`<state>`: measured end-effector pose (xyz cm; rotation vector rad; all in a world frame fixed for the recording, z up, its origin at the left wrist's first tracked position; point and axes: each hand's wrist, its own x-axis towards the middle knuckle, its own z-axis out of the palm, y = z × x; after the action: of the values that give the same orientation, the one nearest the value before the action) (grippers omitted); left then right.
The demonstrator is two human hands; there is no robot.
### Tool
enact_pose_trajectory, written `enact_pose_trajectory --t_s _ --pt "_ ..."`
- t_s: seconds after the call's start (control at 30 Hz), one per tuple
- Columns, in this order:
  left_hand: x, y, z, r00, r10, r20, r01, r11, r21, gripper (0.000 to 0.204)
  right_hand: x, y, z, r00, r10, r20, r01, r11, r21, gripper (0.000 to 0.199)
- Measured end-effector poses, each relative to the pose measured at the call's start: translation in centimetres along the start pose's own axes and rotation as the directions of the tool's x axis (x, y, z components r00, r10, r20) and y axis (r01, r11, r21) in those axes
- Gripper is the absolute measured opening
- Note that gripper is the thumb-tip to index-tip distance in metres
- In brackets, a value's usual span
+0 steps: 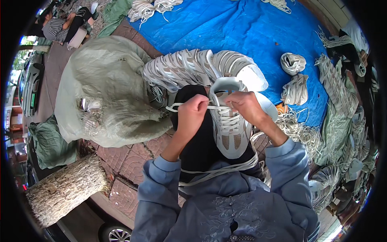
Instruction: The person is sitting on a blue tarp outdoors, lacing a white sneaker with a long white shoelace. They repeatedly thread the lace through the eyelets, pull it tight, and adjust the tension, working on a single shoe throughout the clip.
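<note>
A white and beige sneaker [235,138] rests on my lap, toe toward me, with white laces crisscrossed over its tongue. My left hand [192,111] is closed on a white shoelace [217,107], part of which loops out on the hand's left side. The lace runs across to the sneaker's upper eyelets. There my right hand [246,105] pinches at the lace, its fingertips against the shoe's collar side; the exact grip is partly hidden. A bundle of loose white laces [225,172] lies across my lap.
Stacked shoe uppers [183,68] lie ahead, beside a large woven sack [105,88]. A blue tarp [242,28] holds two rolled bunches of uppers [295,89]. Tangled laces [302,131] are heaped at right. A tree trunk [66,189] stands at lower left. Another person [58,28] sits far left.
</note>
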<state>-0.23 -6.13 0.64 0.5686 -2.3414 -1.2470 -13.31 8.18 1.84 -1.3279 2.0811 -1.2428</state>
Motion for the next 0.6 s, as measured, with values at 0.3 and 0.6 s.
enact_pose_trajectory --t_s 0.3,0.6 --pt "-1.0 -0.3 1.1 0.969 0.234 0.074 -0.245 0.907 0.341 0.015 -1.0 -0.8 1.4 0.977 0.181 0.111 -0.194 0.973 0.124 0.011" --pt "-1.3 -0.4 1.5 0.941 0.325 0.099 -0.339 0.899 0.276 0.017 -1.4 -0.4 1.7 0.992 0.11 0.065 -0.117 0.986 0.122 0.01"
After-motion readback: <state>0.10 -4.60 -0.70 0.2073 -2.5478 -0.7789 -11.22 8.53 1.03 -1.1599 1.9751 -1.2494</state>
